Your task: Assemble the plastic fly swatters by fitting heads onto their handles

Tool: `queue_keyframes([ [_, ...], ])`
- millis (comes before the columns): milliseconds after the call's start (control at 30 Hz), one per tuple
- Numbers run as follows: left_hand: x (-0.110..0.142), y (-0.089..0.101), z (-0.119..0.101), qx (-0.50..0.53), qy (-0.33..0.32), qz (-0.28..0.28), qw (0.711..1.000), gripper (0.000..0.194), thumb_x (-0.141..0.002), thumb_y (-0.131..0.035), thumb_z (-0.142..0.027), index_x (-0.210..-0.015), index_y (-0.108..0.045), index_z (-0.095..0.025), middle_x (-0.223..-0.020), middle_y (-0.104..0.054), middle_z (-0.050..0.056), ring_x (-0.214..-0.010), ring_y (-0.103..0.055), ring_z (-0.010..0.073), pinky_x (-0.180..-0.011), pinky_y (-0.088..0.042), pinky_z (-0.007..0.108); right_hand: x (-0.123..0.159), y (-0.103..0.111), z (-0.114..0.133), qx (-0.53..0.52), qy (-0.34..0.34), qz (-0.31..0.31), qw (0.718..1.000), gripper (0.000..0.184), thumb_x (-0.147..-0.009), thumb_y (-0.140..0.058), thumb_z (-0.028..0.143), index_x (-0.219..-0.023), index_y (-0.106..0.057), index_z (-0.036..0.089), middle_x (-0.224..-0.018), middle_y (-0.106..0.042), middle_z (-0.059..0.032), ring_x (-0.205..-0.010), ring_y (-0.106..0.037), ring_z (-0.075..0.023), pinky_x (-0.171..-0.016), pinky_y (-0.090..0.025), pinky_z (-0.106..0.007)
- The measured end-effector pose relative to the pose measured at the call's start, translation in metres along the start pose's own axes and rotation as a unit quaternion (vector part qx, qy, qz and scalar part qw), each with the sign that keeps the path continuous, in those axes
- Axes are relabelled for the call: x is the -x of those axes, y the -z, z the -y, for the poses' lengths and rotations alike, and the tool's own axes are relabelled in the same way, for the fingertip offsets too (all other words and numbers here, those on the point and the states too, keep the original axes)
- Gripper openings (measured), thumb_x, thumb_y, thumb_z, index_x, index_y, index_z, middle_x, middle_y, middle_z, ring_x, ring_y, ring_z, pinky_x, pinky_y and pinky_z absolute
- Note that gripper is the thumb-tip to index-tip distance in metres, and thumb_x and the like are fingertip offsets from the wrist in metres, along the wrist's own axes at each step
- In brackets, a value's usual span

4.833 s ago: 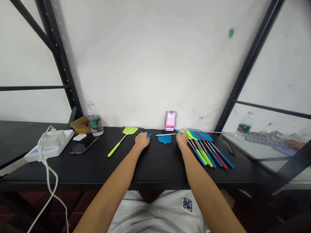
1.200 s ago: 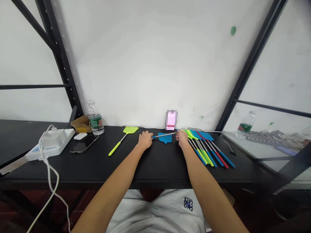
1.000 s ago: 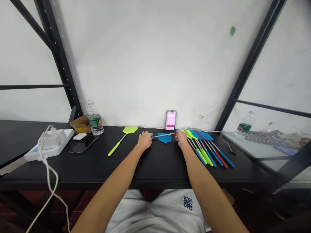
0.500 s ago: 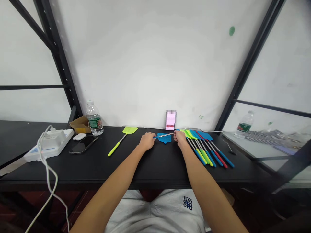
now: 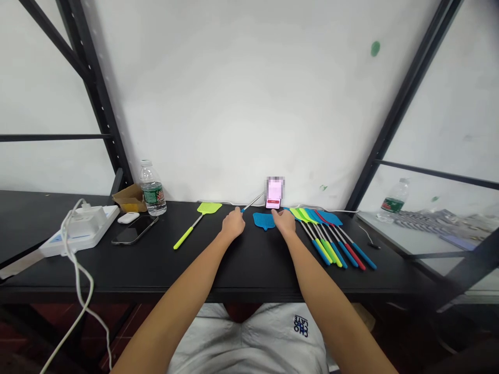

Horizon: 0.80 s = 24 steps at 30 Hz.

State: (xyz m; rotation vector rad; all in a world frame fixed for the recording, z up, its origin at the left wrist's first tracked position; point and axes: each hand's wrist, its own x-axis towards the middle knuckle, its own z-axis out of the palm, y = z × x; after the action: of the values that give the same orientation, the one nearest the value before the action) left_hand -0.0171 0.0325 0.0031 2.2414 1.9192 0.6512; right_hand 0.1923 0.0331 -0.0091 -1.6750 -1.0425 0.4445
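Observation:
My left hand point(image 5: 233, 224) is closed round the blue grip of a thin metal rod point(image 5: 252, 201), which tilts up and to the right toward the wall. A loose blue fly-swatter head point(image 5: 263, 220) lies flat on the black table point(image 5: 241, 265) between my hands. The curled fingers of my right hand point(image 5: 284, 222) are at that head's right edge. Just right of this hand lies a row of several fly swatters point(image 5: 331, 236) with green and blue heads and blue, green and red handles.
A yellow-green swatter point(image 5: 194, 227) lies left of my left hand. Further left are a phone point(image 5: 134, 229), a water bottle point(image 5: 152, 189), a small cardboard box point(image 5: 128, 199) and a white power strip with cable point(image 5: 80, 228). A small pink device point(image 5: 274, 192) stands against the wall.
The rod lay level between both hands. Now only my left hand holds it and its free end points upward. My right hand has let go and moved left to the blue head.

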Motion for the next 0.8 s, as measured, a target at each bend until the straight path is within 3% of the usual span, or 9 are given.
queue_keyframes([
  [100,0.001,0.001,0.0,0.013,-0.007,-0.015,1.0,0.027,-0.098,-0.031,-0.027,-0.116,-0.05,-0.018,-0.111,-0.066,0.015,-0.101,-0.066,0.0276,-0.079,-0.048,0.036,0.02,-0.018,0.01,0.149,0.046,-0.019,0.988,0.054,-0.063,-0.079,0.06,-0.086,-0.06,0.015,-0.104,-0.06,-0.0239,-0.107,-0.055,-0.0354,-0.074,-0.045,-0.035],
  [233,0.003,0.003,-0.001,0.01,-0.007,-0.026,1.0,0.029,-0.099,-0.032,-0.031,-0.116,-0.053,-0.02,-0.111,-0.067,0.014,-0.103,-0.065,0.0267,-0.083,-0.048,0.037,0.034,-0.04,0.017,0.249,0.082,-0.028,0.965,0.073,-0.059,-0.081,0.064,-0.103,-0.061,0.01,-0.12,-0.053,-0.0312,-0.119,-0.046,-0.0417,-0.093,-0.041,-0.049],
  [400,0.003,0.004,0.0,-0.004,0.017,-0.032,0.999,0.037,-0.099,-0.031,-0.043,-0.111,-0.058,-0.022,-0.109,-0.068,0.013,-0.103,-0.065,0.0277,-0.084,-0.048,0.038,0.016,-0.035,0.013,0.189,0.001,-0.006,0.982,0.086,-0.032,-0.095,0.047,-0.103,-0.06,0.012,-0.123,-0.05,-0.0305,-0.122,-0.046,-0.0417,-0.086,-0.047,-0.046],
  [467,0.002,0.004,0.001,-0.007,0.016,-0.033,0.999,0.039,-0.098,-0.031,-0.046,-0.109,-0.06,-0.022,-0.107,-0.069,0.013,-0.102,-0.066,0.0282,-0.083,-0.048,0.038,0.005,-0.026,0.009,0.135,-0.033,0.005,0.99,0.081,-0.023,-0.096,0.034,-0.093,-0.061,0.014,-0.122,-0.052,-0.0295,-0.119,-0.05,-0.0396,-0.077,-0.05,-0.038],
  [567,0.002,0.002,0.002,-0.01,0.016,-0.03,0.999,0.042,-0.098,-0.031,-0.05,-0.104,-0.061,-0.021,-0.106,-0.069,0.013,-0.101,-0.066,0.0283,-0.082,-0.049,0.038,-0.007,-0.014,0.002,0.094,-0.058,0.022,0.994,0.066,-0.023,-0.094,0.023,-0.078,-0.058,0.015,-0.109,-0.06,-0.0256,-0.109,-0.057,-0.0353,-0.062,-0.048,-0.028],
  [667,0.001,0.001,0.003,-0.012,0.014,-0.026,1.0,0.045,-0.097,-0.031,-0.052,-0.1,-0.063,-0.021,-0.105,-0.069,0.013,-0.1,-0.066,0.0285,-0.082,-0.049,0.038,-0.014,-0.005,-0.006,-0.006,-0.053,0.064,0.997,0.05,-0.034,-0.09,0.016,-0.072,-0.057,0.017,-0.085,-0.066,-0.0129,-0.086,-0.063,-0.0248,-0.05,-0.041,-0.021],
  [800,0.003,0.003,0.002,-0.012,0.005,-0.02,1.0,0.046,-0.097,-0.031,-0.053,-0.098,-0.064,-0.022,-0.104,-0.07,0.012,-0.1,-0.066,0.0279,-0.081,-0.049,0.038,-0.017,0.002,-0.009,-0.124,-0.037,0.094,0.987,0.028,-0.055,-0.081,0.015,-0.069,-0.058,0.017,-0.058,-0.059,-0.0007,-0.056,-0.057,-0.0148,-0.04,-0.033,-0.019],
])
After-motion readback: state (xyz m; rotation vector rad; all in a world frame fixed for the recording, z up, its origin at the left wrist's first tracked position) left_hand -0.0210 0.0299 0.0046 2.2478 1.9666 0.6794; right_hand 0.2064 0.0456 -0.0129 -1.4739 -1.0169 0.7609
